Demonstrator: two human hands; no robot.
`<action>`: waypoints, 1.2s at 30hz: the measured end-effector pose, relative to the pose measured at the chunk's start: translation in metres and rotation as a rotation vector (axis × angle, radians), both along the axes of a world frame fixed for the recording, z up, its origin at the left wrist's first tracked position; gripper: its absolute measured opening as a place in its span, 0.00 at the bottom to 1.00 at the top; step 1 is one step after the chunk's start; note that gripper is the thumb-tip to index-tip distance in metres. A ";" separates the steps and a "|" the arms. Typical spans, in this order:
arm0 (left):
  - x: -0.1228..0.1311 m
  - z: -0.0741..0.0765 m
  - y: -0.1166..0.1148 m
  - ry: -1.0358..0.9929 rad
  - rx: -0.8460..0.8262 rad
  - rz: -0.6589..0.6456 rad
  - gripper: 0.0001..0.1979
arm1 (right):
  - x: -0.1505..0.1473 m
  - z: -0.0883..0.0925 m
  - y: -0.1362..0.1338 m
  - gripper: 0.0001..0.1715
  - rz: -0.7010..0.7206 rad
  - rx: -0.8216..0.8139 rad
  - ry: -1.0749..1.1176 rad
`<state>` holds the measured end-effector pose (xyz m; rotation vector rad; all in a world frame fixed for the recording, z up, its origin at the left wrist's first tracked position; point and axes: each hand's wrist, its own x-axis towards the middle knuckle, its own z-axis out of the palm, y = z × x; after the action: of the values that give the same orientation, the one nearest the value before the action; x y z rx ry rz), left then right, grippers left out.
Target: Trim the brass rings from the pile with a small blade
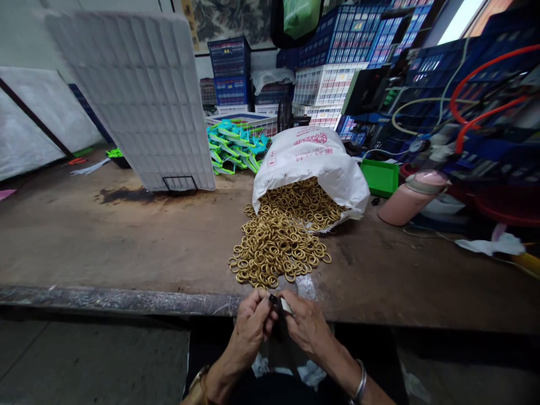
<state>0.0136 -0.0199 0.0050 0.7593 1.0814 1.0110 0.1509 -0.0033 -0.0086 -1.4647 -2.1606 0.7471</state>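
Note:
My left hand [252, 325] and my right hand [307, 326] meet at the near edge of the brown workbench [126, 242], fingers pinched together around a small dark and white piece [280, 304] held between them. What that piece is I cannot make out. Just beyond my hands lies a heap of brass rings [278, 247], spilling from a white sack [312, 163] tipped on its side. Clear plastic film [287, 360] lies under my hands and over my lap.
A white gridded tray [139, 95] leans upright at the back left. Teal and green parts [236, 149] fill a basket behind the sack. A green tray [381, 177], a pink bottle [411, 199], hoses and stacked blue and white crates crowd the right and rear.

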 end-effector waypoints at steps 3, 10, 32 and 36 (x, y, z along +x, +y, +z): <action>0.001 0.000 0.001 0.027 -0.004 0.027 0.18 | -0.003 0.001 -0.003 0.14 0.009 0.022 -0.056; 0.000 0.005 -0.009 0.059 0.054 -0.036 0.17 | 0.002 -0.003 0.008 0.13 -0.054 -0.021 -0.292; -0.016 -0.007 -0.002 -0.533 -0.254 0.058 0.08 | -0.019 -0.008 0.031 0.05 -0.233 0.125 -0.218; -0.012 -0.009 0.002 -0.398 -0.202 0.124 0.12 | -0.011 -0.006 0.027 0.09 -0.205 0.087 -0.091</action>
<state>0.0015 -0.0178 -0.0039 0.3113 0.8729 1.0838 0.1397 0.0241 -0.0144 -1.6712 -2.0398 0.5172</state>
